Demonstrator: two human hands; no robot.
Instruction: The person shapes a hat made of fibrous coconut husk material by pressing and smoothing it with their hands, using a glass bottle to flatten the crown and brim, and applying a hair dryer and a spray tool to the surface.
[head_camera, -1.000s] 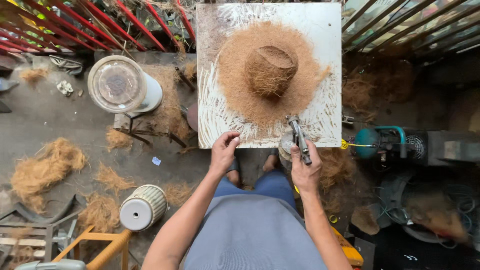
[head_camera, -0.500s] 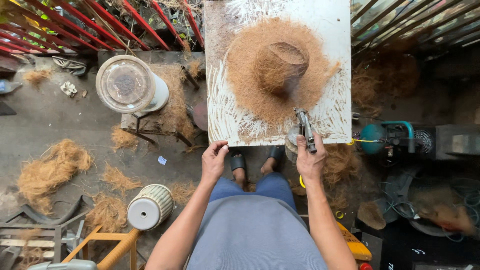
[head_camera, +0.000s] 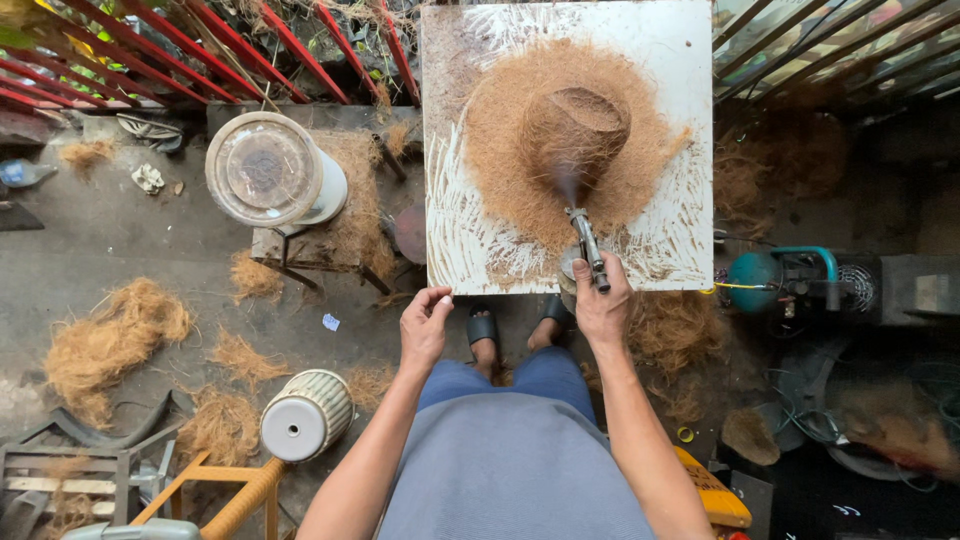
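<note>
Coir mound (head_camera: 560, 150): straight ahead of the spray gun (head_camera: 588, 250), nozzle pointing at it.
Right hand (head_camera: 600, 305): clenched round the gun.
Left hand (head_camera: 425, 325): loosely curled, empty, at the board's (head_camera: 450, 240) near edge.

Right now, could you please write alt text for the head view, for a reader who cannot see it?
The right hand aims a metal spray gun at a brown coconut-fibre hat shape on a scratched white board. The left hand rests open at the board's near edge.
</note>
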